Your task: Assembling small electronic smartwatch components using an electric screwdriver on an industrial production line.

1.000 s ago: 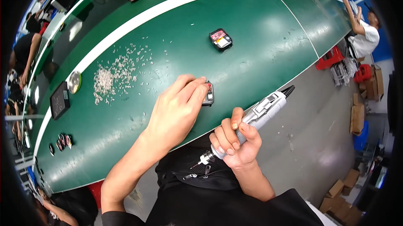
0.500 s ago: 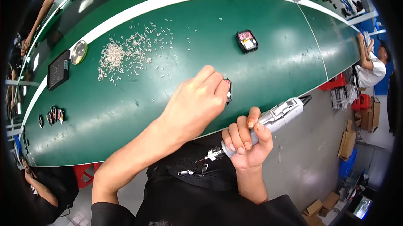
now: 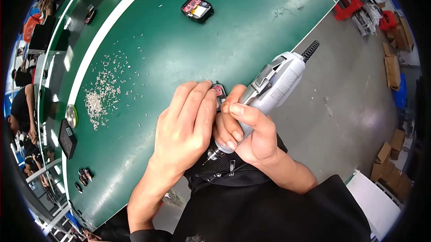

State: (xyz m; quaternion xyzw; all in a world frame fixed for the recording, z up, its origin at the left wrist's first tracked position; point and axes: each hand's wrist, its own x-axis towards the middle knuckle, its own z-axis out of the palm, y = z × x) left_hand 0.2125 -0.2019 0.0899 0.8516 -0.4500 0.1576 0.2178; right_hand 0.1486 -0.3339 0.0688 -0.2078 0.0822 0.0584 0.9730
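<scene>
My right hand (image 3: 249, 132) is wrapped round a grey electric screwdriver (image 3: 278, 80). Its thin bit (image 3: 206, 161) points down toward my body, and a black cord sleeve leaves the upper end. My left hand (image 3: 184, 129), fingers bent and pressed together, holds a small black case with a red circuit board (image 3: 218, 91) near the table's front edge. Both hands cover much of this case, and the left thumb is hidden. Farther away on the green table (image 3: 179, 53) lies a similar open black case (image 3: 197, 9) with a red board and a white-yellow part inside.
Small pale pieces (image 3: 95, 105) are heaped and scattered on the left. Beyond them are a round clear-lidded container (image 3: 71, 115), a black tray (image 3: 67, 139) and several small dark parts (image 3: 84, 175). Red stools (image 3: 348, 4) and cardboard boxes (image 3: 391, 69) stand on the right; other people work at far left.
The view has turned, shifting the table's contents left. My hands have come together at the black case; the left fingers have straightened somewhat from a fist. The screwdriver stays in my right hand.
</scene>
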